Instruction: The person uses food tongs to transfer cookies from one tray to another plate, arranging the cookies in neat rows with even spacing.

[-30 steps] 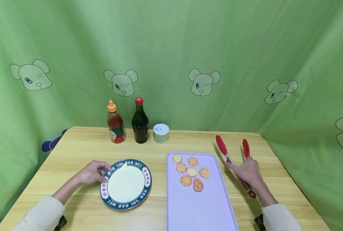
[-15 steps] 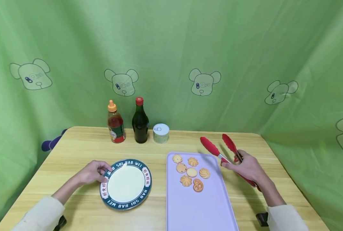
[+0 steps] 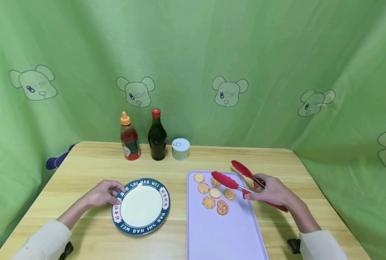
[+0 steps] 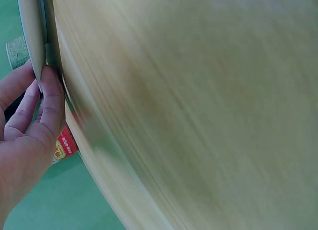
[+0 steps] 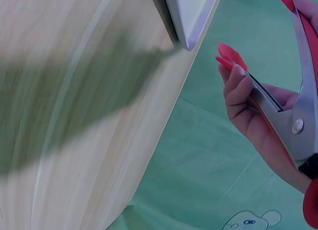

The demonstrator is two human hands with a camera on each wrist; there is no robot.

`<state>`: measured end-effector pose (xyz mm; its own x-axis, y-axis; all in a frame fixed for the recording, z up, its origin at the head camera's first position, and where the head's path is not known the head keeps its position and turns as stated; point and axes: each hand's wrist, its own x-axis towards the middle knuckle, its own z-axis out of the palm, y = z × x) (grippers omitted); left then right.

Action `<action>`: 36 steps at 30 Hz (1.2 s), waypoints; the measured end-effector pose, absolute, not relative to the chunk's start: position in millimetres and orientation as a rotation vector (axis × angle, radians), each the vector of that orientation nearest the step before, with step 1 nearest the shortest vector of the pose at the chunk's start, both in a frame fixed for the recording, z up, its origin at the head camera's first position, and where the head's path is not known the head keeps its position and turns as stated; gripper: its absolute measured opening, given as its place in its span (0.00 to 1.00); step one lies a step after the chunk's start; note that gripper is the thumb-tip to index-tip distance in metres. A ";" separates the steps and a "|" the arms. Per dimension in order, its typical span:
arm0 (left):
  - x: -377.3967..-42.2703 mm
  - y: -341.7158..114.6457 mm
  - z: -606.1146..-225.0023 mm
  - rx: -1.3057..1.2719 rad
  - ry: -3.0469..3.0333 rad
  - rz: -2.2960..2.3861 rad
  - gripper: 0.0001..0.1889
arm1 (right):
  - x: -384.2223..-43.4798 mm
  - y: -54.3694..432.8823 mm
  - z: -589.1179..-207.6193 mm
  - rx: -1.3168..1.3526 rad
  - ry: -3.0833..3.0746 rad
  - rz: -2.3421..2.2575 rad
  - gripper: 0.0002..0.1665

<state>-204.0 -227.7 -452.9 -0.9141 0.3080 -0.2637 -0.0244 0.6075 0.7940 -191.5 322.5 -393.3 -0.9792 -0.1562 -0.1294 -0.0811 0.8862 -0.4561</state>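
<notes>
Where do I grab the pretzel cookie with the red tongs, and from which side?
I'd pinch the outer rim at the near end of the pretzel cookie with the red tongs, coming down from above on the side nearest you. It lies flat, with bare tray on its near and right sides, while other cookies sit close on its far and left sides.

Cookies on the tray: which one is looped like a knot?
The pretzel-shaped cookie, lowest of the seven in the head view; the others are rounded or fluted.
</notes>
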 end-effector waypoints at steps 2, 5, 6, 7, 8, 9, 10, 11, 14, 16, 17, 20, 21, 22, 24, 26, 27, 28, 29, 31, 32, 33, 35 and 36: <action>-204.3 -228.3 -453.3 0.229 2.460 1.227 0.21 | -191.6 319.2 -394.7 -0.203 2.879 -0.678 0.55; -203.9 -227.7 -453.5 0.223 2.460 1.227 0.22 | -191.7 316.1 -397.8 -0.248 2.880 -0.644 0.52; -203.9 -227.5 -453.4 0.221 2.461 1.227 0.22 | -191.8 315.4 -398.6 -0.263 2.885 -0.631 0.51; -203.9 -227.2 -453.3 0.219 2.461 1.227 0.22 | -191.9 314.3 -399.3 -0.278 2.889 -0.619 0.50; -203.9 -227.0 -453.2 0.216 2.462 1.225 0.22 | -192.2 313.0 -399.6 -0.291 2.892 -0.605 0.49; -203.8 -226.7 -453.0 0.214 2.463 1.224 0.22 | -192.4 311.8 -399.7 -0.304 2.896 -0.591 0.48; -203.9 -226.7 -452.7 0.215 2.465 1.222 0.22 | -192.6 310.4 -399.5 -0.317 2.901 -0.576 0.48; -203.9 -226.7 -452.3 0.215 2.467 1.220 0.22 | -192.9 309.0 -399.3 -0.322 2.907 -0.559 0.47; -203.4 -226.4 -451.6 0.211 2.468 1.219 0.22 | -193.3 304.3 -398.1 -0.330 2.919 -0.519 0.46; -203.1 -226.2 -451.6 0.207 2.466 1.221 0.22 | -192.8 301.1 -397.2 -0.335 2.919 -0.501 0.45; -202.9 -226.1 -451.5 0.207 2.464 1.223 0.22 | -192.4 299.6 -397.0 -0.334 2.915 -0.498 0.44; -202.9 -226.0 -452.1 0.204 2.461 1.221 0.21 | -190.3 295.5 -396.7 -0.335 2.898 -0.495 0.43; -203.1 -225.9 -452.3 0.203 2.463 1.219 0.21 | -189.7 294.4 -396.6 -0.332 2.894 -0.497 0.43; -203.4 -225.8 -452.2 0.199 2.463 1.219 0.21 | -189.1 293.4 -396.8 -0.328 2.893 -0.495 0.43; -203.8 -225.5 -452.5 0.199 2.464 1.214 0.21 | -188.5 292.0 -396.6 -0.319 2.891 -0.502 0.42; -203.9 -224.9 -452.2 0.188 2.463 1.215 0.21 | -188.4 291.0 -396.3 -0.318 2.892 -0.499 0.41; -204.0 -224.8 -452.0 0.188 2.463 1.216 0.21 | -188.6 290.6 -396.1 -0.319 2.892 -0.499 0.41; -204.1 -224.7 -451.9 0.187 2.462 1.216 0.21 | -188.9 290.2 -395.8 -0.323 2.891 -0.499 0.40; -204.0 -224.6 -451.9 0.189 2.463 1.215 0.21 | -189.3 289.8 -395.6 -0.329 2.892 -0.497 0.39; -203.9 -224.4 -451.4 0.183 2.460 1.219 0.21 | -190.1 289.1 -395.3 -0.342 2.894 -0.486 0.38; -203.9 -224.5 -451.3 0.190 2.460 1.218 0.21 | -190.7 288.8 -395.2 -0.344 2.894 -0.483 0.37; -203.9 -224.5 -451.2 0.189 2.458 1.221 0.21 | -191.1 288.6 -395.3 -0.347 2.896 -0.479 0.37; -203.9 -224.5 -451.0 0.177 2.453 1.226 0.21 | -191.7 288.2 -395.3 -0.347 2.898 -0.470 0.36; -203.8 -224.6 -451.0 0.176 2.452 1.227 0.21 | -191.7 288.1 -395.2 -0.345 2.897 -0.471 0.36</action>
<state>-203.8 -224.6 -451.0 -0.9153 0.2819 -0.2878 -0.0613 0.6086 0.7911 -191.7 288.1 -395.2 -0.9556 -0.2564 -0.1452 -0.1972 0.9227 -0.3312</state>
